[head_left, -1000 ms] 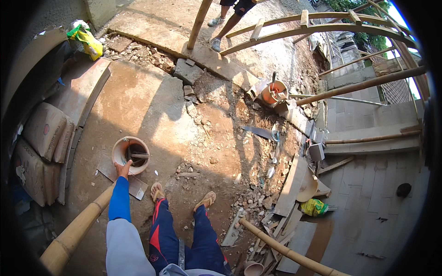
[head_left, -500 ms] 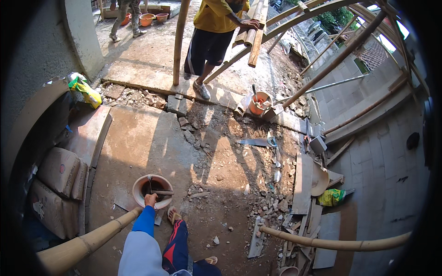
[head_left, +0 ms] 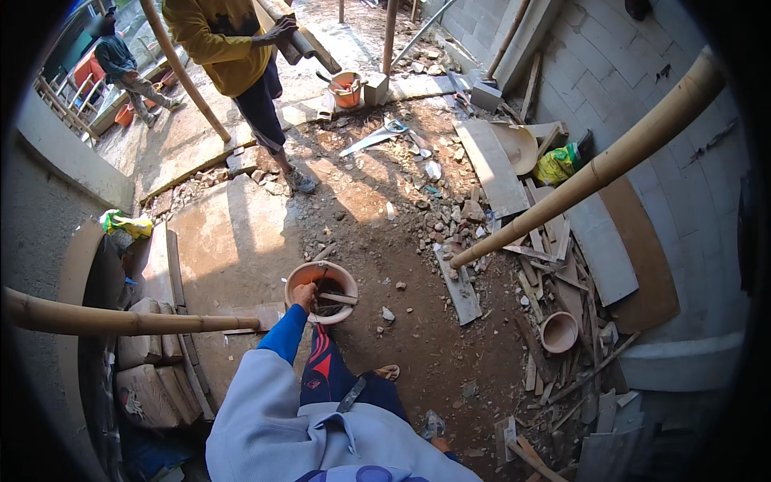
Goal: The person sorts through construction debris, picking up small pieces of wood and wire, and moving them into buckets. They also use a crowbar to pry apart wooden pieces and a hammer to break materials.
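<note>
My left hand (head_left: 303,297), in a blue sleeve, is closed on the wire handle (head_left: 323,277) of an orange bucket (head_left: 347,277) in front of my legs. A tool with a pale wooden handle (head_left: 339,299) lies inside the bucket; its other end is hidden in the shade. My right hand (head_left: 440,444) shows in part low in the picture, beside my grey shirt. It appears closed on a clear plastic thing (head_left: 434,424), whose kind I cannot make out.
Bamboo poles (head_left: 594,165) slant across on both sides. A co-worker in yellow (head_left: 217,36) carries lengths of bamboo or wood ahead. Right are boards (head_left: 491,165), scrap wood and a small bowl (head_left: 560,331). A saw (head_left: 373,138) lies on rubble; sacks (head_left: 148,394) are stacked left.
My view has swung rightward. The bucket has moved with my left hand and sits closer to my legs. My right hand has come into view. The co-worker has lifted the poles and turned.
</note>
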Demonstrator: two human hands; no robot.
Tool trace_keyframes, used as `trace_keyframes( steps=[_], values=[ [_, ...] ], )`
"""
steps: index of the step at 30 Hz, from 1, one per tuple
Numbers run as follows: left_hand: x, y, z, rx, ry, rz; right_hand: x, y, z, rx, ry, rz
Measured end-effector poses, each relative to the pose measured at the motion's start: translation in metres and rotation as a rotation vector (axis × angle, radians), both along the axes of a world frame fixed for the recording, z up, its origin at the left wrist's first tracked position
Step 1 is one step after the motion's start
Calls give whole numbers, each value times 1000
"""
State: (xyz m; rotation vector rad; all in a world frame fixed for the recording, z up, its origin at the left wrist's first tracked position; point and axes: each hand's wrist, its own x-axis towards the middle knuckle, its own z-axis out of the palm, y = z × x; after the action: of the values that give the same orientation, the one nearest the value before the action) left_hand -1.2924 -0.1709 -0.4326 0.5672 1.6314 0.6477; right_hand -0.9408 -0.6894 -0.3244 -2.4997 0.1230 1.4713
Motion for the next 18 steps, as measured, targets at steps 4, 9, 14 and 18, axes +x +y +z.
trace_keyframes(
  steps=[4,9,14,18],
  values=[
    [101,-23,-6,-74,-35,-175,-23,-98,27,-129,53,-234],
    [226,-92,-22,-352,-59,-346,-54,-227,-43,-221,-48,-419],
    [324,-159,-70,-408,-193,-575,-130,-197,49,1,134,-674],
    [373,-198,-86,-524,-148,-602,-202,-183,83,-55,196,-611]
  ],
)
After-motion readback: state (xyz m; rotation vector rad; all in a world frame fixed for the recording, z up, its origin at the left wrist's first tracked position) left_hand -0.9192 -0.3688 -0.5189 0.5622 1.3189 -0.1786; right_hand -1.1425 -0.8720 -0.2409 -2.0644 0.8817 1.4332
